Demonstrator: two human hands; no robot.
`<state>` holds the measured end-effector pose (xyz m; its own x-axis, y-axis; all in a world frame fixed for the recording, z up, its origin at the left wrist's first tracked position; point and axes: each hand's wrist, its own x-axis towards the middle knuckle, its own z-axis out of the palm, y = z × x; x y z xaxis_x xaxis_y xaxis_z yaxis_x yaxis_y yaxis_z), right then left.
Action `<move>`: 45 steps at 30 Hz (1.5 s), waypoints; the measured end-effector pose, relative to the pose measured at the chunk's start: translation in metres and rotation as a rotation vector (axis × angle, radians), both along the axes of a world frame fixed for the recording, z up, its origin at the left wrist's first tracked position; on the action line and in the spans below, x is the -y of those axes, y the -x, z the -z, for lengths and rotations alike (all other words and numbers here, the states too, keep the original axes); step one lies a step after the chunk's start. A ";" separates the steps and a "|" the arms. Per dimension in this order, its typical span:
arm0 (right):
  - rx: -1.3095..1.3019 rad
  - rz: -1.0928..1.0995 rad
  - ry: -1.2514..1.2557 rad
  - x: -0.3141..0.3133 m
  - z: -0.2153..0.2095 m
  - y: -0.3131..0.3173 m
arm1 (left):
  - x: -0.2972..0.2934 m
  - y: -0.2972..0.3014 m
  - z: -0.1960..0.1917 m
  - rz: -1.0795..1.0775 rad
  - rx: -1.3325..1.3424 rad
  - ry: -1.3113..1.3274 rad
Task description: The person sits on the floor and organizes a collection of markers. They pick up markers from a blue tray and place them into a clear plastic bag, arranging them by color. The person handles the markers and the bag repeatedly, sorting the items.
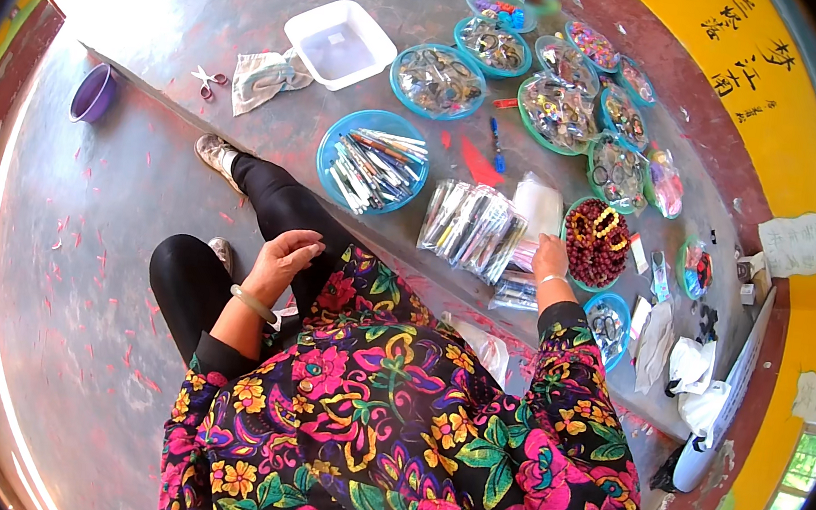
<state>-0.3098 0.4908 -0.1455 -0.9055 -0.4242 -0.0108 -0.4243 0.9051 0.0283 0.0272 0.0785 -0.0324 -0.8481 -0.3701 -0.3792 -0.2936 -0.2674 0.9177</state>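
Note:
My right hand [550, 259] reaches to the lower edge of a stack of clear plastic bags [538, 205], fingers closed together; what they pinch is hidden. Just left of it lie several clear packs of pens [472, 228], with a pinkish pack [524, 255] between. Another pen pack [517, 291] lies nearer me. A green-rimmed bowl of dark red beads with yellow strands [596, 244] stands right beside that hand. Over my lap, my left hand [289, 256] hangs with its fingers loosely stretched and nothing visible in it. Ahead of it is a blue basin of loose pens [375, 163].
Bowls of bagged small goods [557, 113] crowd the far right of the raised floor. A white tub [339, 44], a cloth [265, 81] and scissors [209, 82] lie far left. A purple basin [94, 94] sits on the lower floor. White bags [703, 408] lie right.

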 end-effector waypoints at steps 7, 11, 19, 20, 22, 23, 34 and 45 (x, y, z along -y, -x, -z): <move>0.128 0.029 -0.154 0.016 -0.004 0.014 | 0.000 0.002 0.002 -0.020 0.036 -0.016; 0.087 0.114 0.008 0.008 -0.003 0.025 | 0.001 0.002 0.001 -0.014 0.042 -0.006; 0.058 0.224 0.215 -0.021 0.008 0.045 | 0.000 0.002 0.002 -0.016 0.026 -0.005; 0.026 0.224 0.249 -0.020 0.011 0.047 | 0.000 0.000 0.002 -0.020 0.032 0.003; -0.069 0.268 0.321 -0.039 0.014 0.051 | -0.002 0.013 0.000 0.020 0.019 0.022; -0.087 0.280 0.357 -0.029 0.013 0.050 | -0.002 0.007 -0.001 0.000 0.023 0.016; 0.482 0.297 1.222 0.080 -0.109 0.020 | -0.002 -0.011 -0.024 -0.047 -0.091 0.128; 1.118 -0.466 1.009 0.311 -0.247 -0.172 | 0.004 -0.034 -0.052 -0.356 -0.474 0.132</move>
